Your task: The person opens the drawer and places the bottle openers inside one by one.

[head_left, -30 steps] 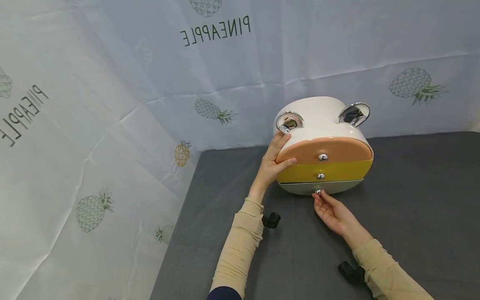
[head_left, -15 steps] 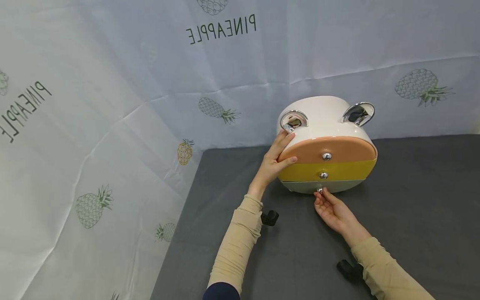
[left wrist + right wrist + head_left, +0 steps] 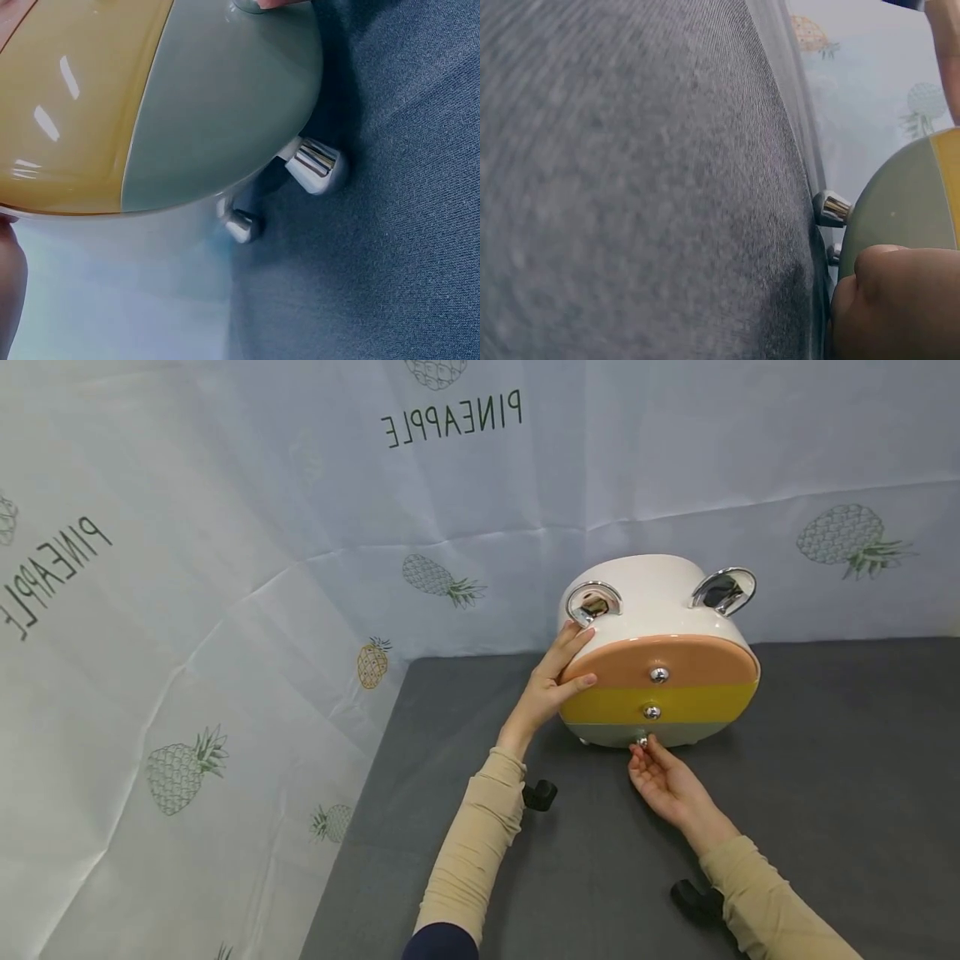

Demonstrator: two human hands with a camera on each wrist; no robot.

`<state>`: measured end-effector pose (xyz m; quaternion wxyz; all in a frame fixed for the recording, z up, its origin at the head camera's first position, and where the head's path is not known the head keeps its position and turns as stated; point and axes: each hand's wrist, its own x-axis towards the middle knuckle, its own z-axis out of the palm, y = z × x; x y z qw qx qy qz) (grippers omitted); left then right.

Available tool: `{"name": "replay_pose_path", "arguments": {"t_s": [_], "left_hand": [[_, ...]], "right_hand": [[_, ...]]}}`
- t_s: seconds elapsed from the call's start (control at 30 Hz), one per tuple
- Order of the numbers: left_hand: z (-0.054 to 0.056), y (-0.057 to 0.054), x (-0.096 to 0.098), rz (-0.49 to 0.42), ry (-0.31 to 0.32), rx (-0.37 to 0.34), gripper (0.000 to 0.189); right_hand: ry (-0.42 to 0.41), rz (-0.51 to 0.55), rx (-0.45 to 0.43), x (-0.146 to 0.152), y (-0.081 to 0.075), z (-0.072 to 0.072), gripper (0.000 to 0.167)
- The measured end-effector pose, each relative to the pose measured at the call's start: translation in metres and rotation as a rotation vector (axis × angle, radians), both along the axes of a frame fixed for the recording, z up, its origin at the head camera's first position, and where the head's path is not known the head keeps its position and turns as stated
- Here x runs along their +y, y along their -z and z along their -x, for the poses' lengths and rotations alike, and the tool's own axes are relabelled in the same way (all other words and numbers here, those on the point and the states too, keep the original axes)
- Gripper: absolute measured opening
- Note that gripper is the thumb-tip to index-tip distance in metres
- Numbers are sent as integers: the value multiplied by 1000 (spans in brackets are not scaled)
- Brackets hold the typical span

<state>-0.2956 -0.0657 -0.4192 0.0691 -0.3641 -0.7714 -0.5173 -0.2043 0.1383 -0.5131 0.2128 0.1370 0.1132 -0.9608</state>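
Observation:
A small rounded chest of drawers stands on the grey-covered table, with a white glossy shell and silver ear-like loops on top. Its front has an orange drawer, a yellow drawer and a green drawer, all flush. My left hand holds the chest's left edge, thumb on the front and fingers along the side. My right hand pinches the green drawer's silver knob between thumb and fingers. The right wrist view shows that hand's back covering the knob.
Silver feet hold the chest just above the grey cloth. Behind it hangs a pale pineapple-print curtain, which continues along the left side. Black wrist mounts project beside both forearms.
The green drawer has slid inward under my right hand, and the gap above it has gone. My left hand stays on the chest. The head view has shifted slightly.

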Motion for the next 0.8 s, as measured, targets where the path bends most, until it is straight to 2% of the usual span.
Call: {"name": "replay_pose_path", "arguments": {"t_s": [0.17, 0.33, 0.43, 0.53, 0.67, 0.8], "left_hand": [[0, 2, 4, 9, 18, 81, 61], [0, 2, 6, 61, -1, 155, 62], [-1, 3, 5, 87, -18, 168, 63], [-1, 2, 3, 116, -44, 183, 67], [-2, -1, -2, 191, -80, 227, 74], [-8, -5, -4, 301, -138, 265, 82]], "right_hand": [[-7, -28, 24, 4, -3, -4, 21], [-103, -85, 128, 16, -5, -7, 24], [-164, -144, 179, 25, -7, -9, 27], [-190, -202, 219, 32, -9, -12, 30], [-215, -254, 309, 43, -13, -16, 34], [-253, -327, 400, 55, -27, -23, 34]]}}
